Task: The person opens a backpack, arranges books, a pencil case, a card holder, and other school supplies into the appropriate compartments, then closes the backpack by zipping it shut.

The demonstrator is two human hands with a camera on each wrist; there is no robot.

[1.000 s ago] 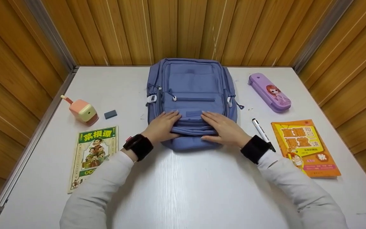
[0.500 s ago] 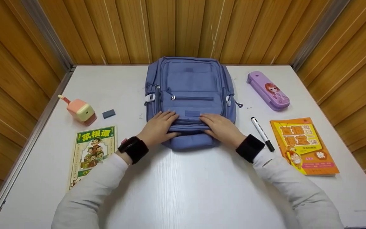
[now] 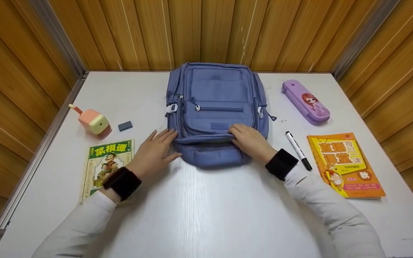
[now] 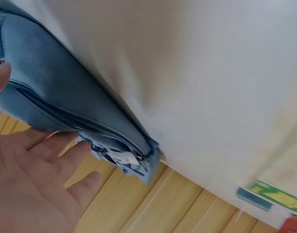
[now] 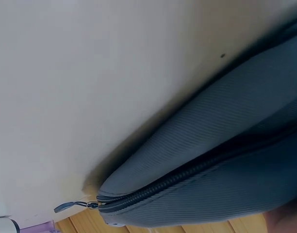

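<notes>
A blue backpack (image 3: 217, 91) lies flat, front up, at the back middle of the white table. Its near end sags into a fold below the raised edge of the front panel. My left hand (image 3: 154, 152) is at the bag's lower left corner, fingers spread and fairly straight; in the left wrist view that hand (image 4: 37, 170) is beside the bag's zipped side, palm showing. My right hand (image 3: 253, 143) holds the near right edge of the front panel, fingers on top and thumb below. The right wrist view shows the bag's zipper (image 5: 173, 182) and little of the hand.
To the left are a pink and yellow pencil sharpener (image 3: 94, 122), a dark eraser (image 3: 125, 125) and a green comic book (image 3: 108, 163), partly behind my wrist. On the right lie a purple pencil case (image 3: 305, 102), a marker (image 3: 298, 150) and an orange book (image 3: 344, 165).
My left hand has let go of the bag's near edge and moved left to its corner. The panel's near edge now spreads wider above the lower fold. My right hand stays on the bag.
</notes>
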